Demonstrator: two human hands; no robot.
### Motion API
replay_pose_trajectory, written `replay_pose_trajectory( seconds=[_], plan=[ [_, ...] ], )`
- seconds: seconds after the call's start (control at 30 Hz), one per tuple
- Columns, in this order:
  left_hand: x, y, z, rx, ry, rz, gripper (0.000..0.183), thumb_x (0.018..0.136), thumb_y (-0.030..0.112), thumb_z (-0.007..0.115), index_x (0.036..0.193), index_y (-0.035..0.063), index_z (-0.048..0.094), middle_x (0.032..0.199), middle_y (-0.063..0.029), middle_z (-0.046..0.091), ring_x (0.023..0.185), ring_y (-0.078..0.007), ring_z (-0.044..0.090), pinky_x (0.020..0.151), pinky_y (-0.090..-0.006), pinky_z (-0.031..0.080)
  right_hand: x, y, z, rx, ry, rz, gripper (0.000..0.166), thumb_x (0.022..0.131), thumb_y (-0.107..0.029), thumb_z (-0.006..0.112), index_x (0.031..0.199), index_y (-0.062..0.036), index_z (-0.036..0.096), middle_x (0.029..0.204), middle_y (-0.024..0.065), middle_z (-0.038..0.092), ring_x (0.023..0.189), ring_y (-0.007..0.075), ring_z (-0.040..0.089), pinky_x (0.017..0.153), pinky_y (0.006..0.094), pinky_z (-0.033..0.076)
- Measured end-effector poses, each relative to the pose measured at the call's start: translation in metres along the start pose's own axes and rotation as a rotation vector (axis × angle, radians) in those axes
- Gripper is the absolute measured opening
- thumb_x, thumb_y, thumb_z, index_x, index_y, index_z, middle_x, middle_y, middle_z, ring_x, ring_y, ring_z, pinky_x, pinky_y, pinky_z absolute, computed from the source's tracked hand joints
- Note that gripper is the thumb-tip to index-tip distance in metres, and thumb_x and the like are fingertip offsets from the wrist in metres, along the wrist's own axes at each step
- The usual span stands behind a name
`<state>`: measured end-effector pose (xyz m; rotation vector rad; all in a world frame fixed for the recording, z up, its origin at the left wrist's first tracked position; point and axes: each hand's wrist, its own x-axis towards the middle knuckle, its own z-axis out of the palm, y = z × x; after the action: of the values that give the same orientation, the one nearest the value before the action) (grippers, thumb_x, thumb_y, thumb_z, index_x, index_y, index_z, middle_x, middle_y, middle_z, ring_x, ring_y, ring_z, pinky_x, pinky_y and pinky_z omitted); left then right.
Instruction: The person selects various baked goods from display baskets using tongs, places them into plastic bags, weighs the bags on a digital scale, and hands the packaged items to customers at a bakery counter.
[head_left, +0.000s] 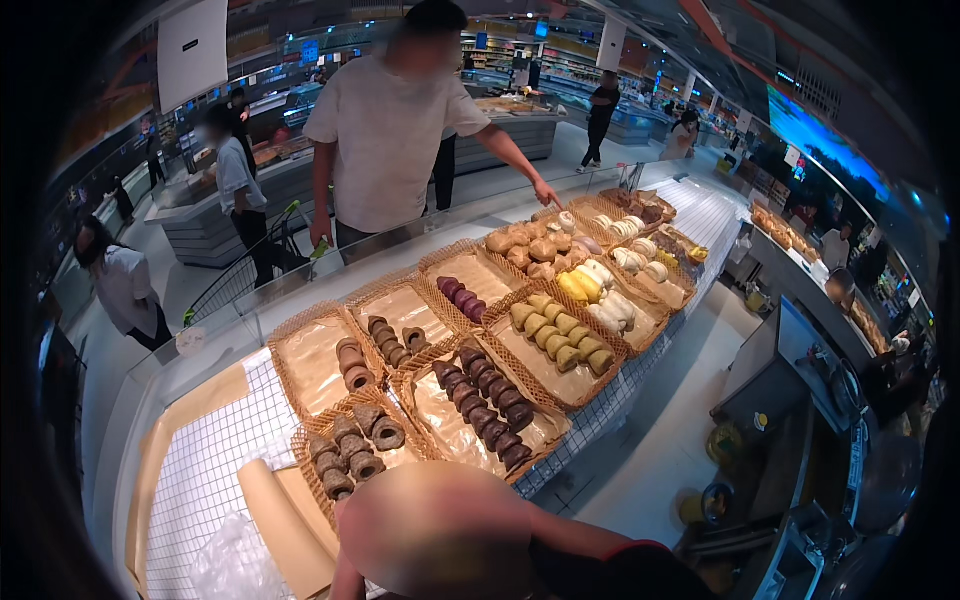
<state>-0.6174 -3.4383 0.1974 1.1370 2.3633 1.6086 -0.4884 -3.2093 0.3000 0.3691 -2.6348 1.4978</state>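
Note:
At the bottom middle, a blurred patch covers most of my left hand (346, 525) and my right hand (517, 514). Neither their fingers nor anything in them can be made out. Just beyond is a woven basket (306, 452) of dark grey-brown, hollow cone-shaped steamed buns (352, 448). To its right, another basket (559, 433) holds rows of dark brown buns (480, 405). Behind these, one basket (304, 360) has a few lighter brown buns (352, 364) on its lining. Yellow-green buns (559, 332) fill rows in a basket farther right.
A rolled sheet of brown paper (281, 525) and a clear plastic bag (236, 559) lie on the white grid counter (202, 450). Across the low glass guard (360, 259), a person (397, 142) points toward round brown buns (536, 244). A shopping cart (247, 281) stands behind the guard.

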Motion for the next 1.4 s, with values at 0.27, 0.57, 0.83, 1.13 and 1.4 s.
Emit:
replay_pose_trajectory(
  seconds=[0.27, 0.57, 0.83, 1.13, 1.4],
  plan=[
    [0.025, 0.014, -0.012, -0.205, 0.037, -0.045, 0.028, 0.103, 0.019, 0.049, 0.097, -0.0045, 0.065, 0.062, -0.0061, 0.062, 0.049, -0.013, 0.058, 0.046, -0.0256, 0.046, -0.002, -0.004, -0.004, -0.043, 0.009, 0.054, 0.022, 0.094, -0.025, 0.06, 0.097, -0.005, 0.067, 0.082, 0.0152, 0.067, 0.076, 0.0318, 0.066, 0.069, 0.0391, 0.05],
    [0.053, 0.081, -0.007, -0.159, 0.544, 0.035, 0.017, 0.095, 0.009, 0.057, 0.107, -0.0035, 0.059, 0.087, -0.007, 0.06, 0.081, -0.0126, 0.059, 0.074, -0.0274, 0.049, 0.004, 0.013, -0.001, 0.116, 0.176, 0.275, 0.02, 0.091, -0.023, 0.066, 0.094, -0.0034, 0.069, 0.075, 0.0095, 0.067, 0.065, 0.0193, 0.064, 0.064, 0.032, 0.05],
    [-0.007, 0.082, 0.029, -0.831, -0.074, -0.592, 0.023, 0.087, 0.011, 0.074, 0.093, 0.0027, 0.053, 0.08, 0.0007, 0.056, 0.068, -0.0045, 0.052, 0.061, -0.0199, 0.043, 0.004, 0.023, 0.026, 0.66, 0.211, 0.526, 0.022, 0.087, -0.017, 0.075, 0.079, -0.0059, 0.059, 0.066, -0.0046, 0.057, 0.06, 0.0021, 0.048, 0.051, 0.0191, 0.038],
    [-0.006, 0.069, 0.037, -0.677, -0.181, -0.486, 0.015, 0.086, 0.005, 0.073, 0.088, 0.0022, 0.059, 0.083, -0.0001, 0.061, 0.075, -0.0053, 0.055, 0.069, -0.0204, 0.046, 0.007, 0.026, 0.052, 1.423, 0.074, 0.777, 0.02, 0.09, -0.017, 0.072, 0.091, -0.0049, 0.056, 0.078, -0.0015, 0.056, 0.062, 0.0046, 0.05, 0.051, 0.0179, 0.038],
    [0.001, 0.053, 0.019, -1.225, 0.059, -0.692, 0.014, 0.095, 0.007, 0.059, 0.105, 0.0014, 0.052, 0.096, -0.0157, 0.065, 0.091, -0.0271, 0.068, 0.086, -0.0413, 0.057, -0.009, 0.086, 0.026, 1.109, 0.384, 0.674, 0.021, 0.088, -0.013, 0.074, 0.083, -0.0101, 0.053, 0.074, -0.004, 0.051, 0.062, 0.0053, 0.048, 0.055, 0.022, 0.041]
  ],
)
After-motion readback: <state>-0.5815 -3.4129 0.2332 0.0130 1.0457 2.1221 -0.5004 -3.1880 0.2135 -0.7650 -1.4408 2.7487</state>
